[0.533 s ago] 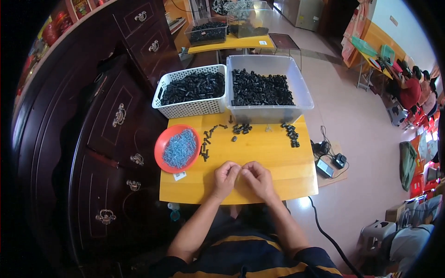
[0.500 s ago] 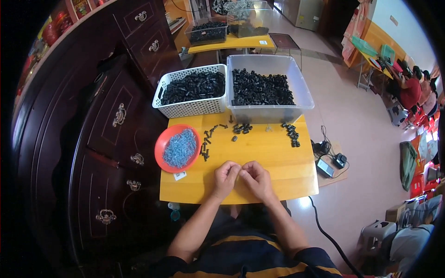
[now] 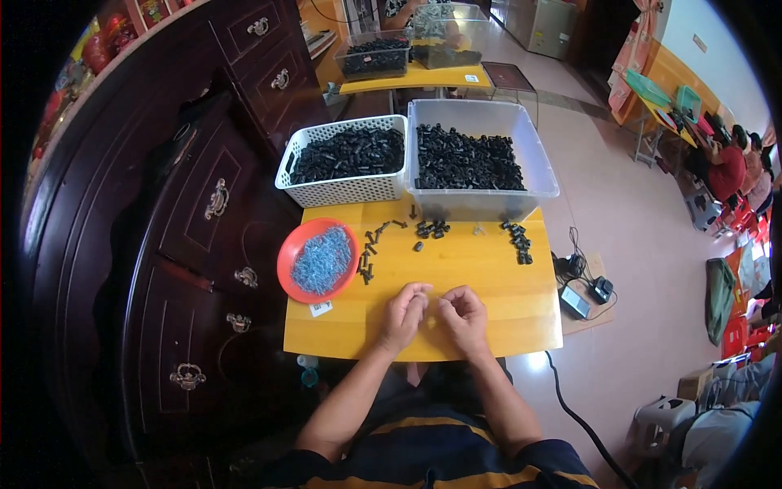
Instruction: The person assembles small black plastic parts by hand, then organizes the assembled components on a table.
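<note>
Both hands, left hand [image 3: 405,314] and right hand [image 3: 463,316], stay together on the yellow table [image 3: 489,277].

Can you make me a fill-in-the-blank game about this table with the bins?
1. The round dish holding blue-grey bits is ____ in colour.
2. The white basket stands to the ____ of the clear bin.
3. The left hand and right hand rest on a ____ table.

Missing words: orange; left; yellow
</note>
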Demonstrator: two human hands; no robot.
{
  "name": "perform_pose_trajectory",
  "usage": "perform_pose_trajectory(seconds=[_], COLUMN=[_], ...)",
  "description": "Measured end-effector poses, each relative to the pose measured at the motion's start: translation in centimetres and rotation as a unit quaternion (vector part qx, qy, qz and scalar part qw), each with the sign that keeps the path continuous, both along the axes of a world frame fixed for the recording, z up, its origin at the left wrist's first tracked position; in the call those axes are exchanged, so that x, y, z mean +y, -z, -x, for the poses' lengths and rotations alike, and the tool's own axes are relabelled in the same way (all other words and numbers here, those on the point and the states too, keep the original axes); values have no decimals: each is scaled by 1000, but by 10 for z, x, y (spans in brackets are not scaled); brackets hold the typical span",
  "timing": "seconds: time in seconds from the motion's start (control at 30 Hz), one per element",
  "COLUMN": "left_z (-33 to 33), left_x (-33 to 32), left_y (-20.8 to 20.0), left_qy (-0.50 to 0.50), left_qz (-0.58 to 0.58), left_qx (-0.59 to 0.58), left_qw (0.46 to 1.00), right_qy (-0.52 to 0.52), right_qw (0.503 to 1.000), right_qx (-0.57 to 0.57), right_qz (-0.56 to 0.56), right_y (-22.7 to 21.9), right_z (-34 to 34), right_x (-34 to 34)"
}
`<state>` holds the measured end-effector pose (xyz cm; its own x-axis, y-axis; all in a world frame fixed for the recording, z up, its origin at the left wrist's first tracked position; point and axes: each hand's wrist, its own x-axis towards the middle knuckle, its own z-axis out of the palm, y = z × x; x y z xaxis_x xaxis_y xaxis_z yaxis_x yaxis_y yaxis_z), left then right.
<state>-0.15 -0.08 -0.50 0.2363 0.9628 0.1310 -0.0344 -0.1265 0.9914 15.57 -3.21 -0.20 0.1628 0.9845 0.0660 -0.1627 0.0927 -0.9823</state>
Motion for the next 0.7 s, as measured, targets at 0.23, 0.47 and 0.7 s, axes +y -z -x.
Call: perform_pose_trajectory(seconds=[0.23, 0.47, 0.7], left_z=[-1, 0, 4], left_x=[1, 3, 7], left_y=[4, -1, 9], left_qy=[-21, -6, -34], left_qz=[15, 35, -5], left_qx=[-76, -114, -78], left_qw=[997, 993, 996], right_qy=[0, 4, -13], right_qw=[996, 996, 996], right_qx=[87, 84, 92], right_qz=[8, -8, 2], right_y=[-6, 2, -2], right_z=[0, -5, -2], right_x=[0, 0, -2])
